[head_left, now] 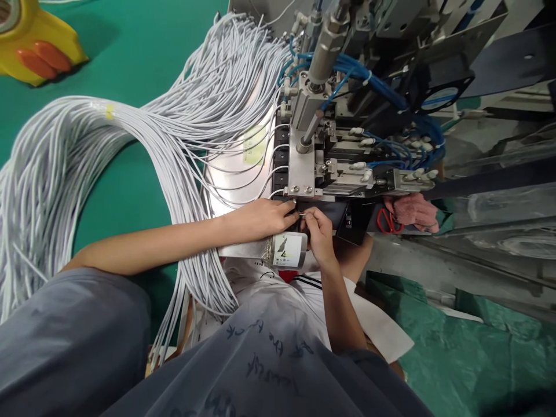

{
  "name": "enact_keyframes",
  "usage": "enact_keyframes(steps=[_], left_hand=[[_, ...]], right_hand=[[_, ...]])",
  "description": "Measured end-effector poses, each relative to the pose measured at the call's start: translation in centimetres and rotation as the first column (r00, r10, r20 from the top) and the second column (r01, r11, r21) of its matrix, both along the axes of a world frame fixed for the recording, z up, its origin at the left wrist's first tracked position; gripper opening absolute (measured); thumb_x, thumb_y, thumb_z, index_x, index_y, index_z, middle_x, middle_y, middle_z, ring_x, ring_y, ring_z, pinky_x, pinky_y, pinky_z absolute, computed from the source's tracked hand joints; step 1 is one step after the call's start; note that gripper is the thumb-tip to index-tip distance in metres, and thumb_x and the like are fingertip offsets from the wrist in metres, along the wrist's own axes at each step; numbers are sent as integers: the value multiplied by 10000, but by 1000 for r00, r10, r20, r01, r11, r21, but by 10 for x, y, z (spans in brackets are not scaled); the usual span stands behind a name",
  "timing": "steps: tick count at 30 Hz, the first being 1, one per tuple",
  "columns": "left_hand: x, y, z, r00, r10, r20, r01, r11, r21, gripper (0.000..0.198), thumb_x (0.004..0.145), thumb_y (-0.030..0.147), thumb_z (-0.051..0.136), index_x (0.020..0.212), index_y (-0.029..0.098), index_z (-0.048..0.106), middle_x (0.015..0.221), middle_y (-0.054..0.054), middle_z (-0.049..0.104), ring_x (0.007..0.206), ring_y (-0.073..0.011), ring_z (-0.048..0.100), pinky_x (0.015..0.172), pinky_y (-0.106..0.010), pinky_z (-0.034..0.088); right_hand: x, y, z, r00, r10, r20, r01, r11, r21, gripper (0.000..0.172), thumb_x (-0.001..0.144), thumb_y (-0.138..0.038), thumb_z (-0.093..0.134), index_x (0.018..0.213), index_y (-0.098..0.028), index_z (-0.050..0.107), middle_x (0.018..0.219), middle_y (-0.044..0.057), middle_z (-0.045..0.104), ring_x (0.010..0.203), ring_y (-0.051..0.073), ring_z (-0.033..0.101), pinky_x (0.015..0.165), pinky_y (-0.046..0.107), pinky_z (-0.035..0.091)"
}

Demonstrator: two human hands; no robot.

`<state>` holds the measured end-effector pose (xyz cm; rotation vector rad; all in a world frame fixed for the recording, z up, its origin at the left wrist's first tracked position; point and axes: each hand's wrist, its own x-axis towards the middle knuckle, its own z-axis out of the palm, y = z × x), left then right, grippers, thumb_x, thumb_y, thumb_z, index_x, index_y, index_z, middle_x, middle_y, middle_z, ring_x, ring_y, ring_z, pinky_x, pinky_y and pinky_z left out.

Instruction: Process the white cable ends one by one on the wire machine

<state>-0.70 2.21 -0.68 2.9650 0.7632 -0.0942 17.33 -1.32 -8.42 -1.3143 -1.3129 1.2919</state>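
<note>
My left hand (278,217) reaches over the near end of a row of black blocks (281,157) at the machine's front. Its fingers are closed near a small metal piece (301,214); what they hold is too small to make out. Beside it, my right hand (319,229) pinches at that piece with thumb and forefinger. White cables (247,186) run from the black blocks to a large bundle (143,119), which passes under my left forearm. Just below my hands lies a flat pouch with a white label (289,250).
The machine (302,165) has metal cylinders and blue air tubes (360,66). A yellow tape dispenser (43,43) stands on the green table (117,179). To the right are a dark phone-like slab (356,223), red-handled scissors (388,222) and a pink cloth (414,212).
</note>
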Motion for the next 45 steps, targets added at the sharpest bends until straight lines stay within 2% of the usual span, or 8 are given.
enact_keyframes(steps=[7, 13, 20, 25, 31, 35, 40, 45], left_hand=[[0, 1, -1, 1000, -2, 8, 2, 1000, -5, 319, 895, 71, 391, 1174, 68, 546, 1008, -154, 604, 772, -181, 637, 605, -274, 509], [0, 1, -1, 1000, -13, 6, 13, 1000, 10, 304, 902, 86, 397, 1165, 63, 548, 957, -138, 600, 767, -189, 631, 591, -274, 499], [-1, 1, -6, 1000, -21, 7, 21, 999, 43, 312, 895, 78, 406, 1178, 69, 537, 962, -127, 592, 745, -171, 623, 594, -262, 489], [-1, 1, -7, 1000, -21, -1, 21, 998, 52, 308, 904, 94, 396, 1174, 68, 542, 977, -131, 589, 742, -191, 631, 584, -284, 487], [-1, 1, -7, 1000, -16, -7, 16, 999, 41, 303, 894, 81, 417, 1165, 70, 552, 971, -135, 596, 738, -172, 632, 598, -264, 479], [-1, 1, -7, 1000, -21, 7, 21, 999, 48, 304, 881, 65, 419, 1153, 65, 554, 958, -136, 597, 729, -173, 631, 587, -266, 478], [-1, 1, -8, 1000, -15, 19, 14, 999, 52, 296, 885, 75, 420, 1146, 73, 559, 985, -140, 595, 737, -164, 631, 605, -263, 484], [0, -1, -7, 1000, 2, 26, -3, 999, 40, 308, 880, 70, 417, 1151, 71, 561, 949, -129, 590, 724, -178, 632, 573, -277, 476]], right_hand=[[0, -2, -5, 990, -4, 144, -7, 997, 75, 262, 899, -418, 432, 755, -210, 499, 619, -36, 458, 584, 122, 427, 579, 263, 330], [-3, 4, -3, 997, -71, -16, 72, 996, 55, 269, 875, -403, 465, 708, -200, 525, 569, -35, 486, 542, 117, 446, 555, 257, 355], [-3, 6, 3, 995, -92, -25, 92, 996, -19, 206, 832, -338, 513, 689, -193, 545, 575, -35, 507, 557, 108, 478, 574, 242, 400], [6, 0, -12, 983, -58, -174, 45, 996, -79, 196, 729, -370, 644, 818, -206, 587, 688, -21, 572, 595, 118, 511, 581, 250, 425], [6, 6, -26, 982, -64, -180, 61, 998, -24, 232, 650, -346, 715, 764, -199, 577, 710, -15, 573, 624, 121, 514, 590, 247, 418], [2, 5, -21, 989, -85, -117, 84, 996, -10, 212, 738, -394, 631, 772, -195, 568, 681, -19, 547, 593, 114, 488, 570, 243, 398], [0, 0, -4, 998, -69, -8, 69, 998, -8, 189, 829, -381, 530, 781, -198, 539, 616, -36, 503, 548, 107, 451, 539, 237, 362], [-5, 2, 7, 995, -35, 97, 35, 999, 4, 273, 886, -387, 461, 687, -201, 468, 567, -50, 389, 524, 98, 352, 504, 239, 286]])
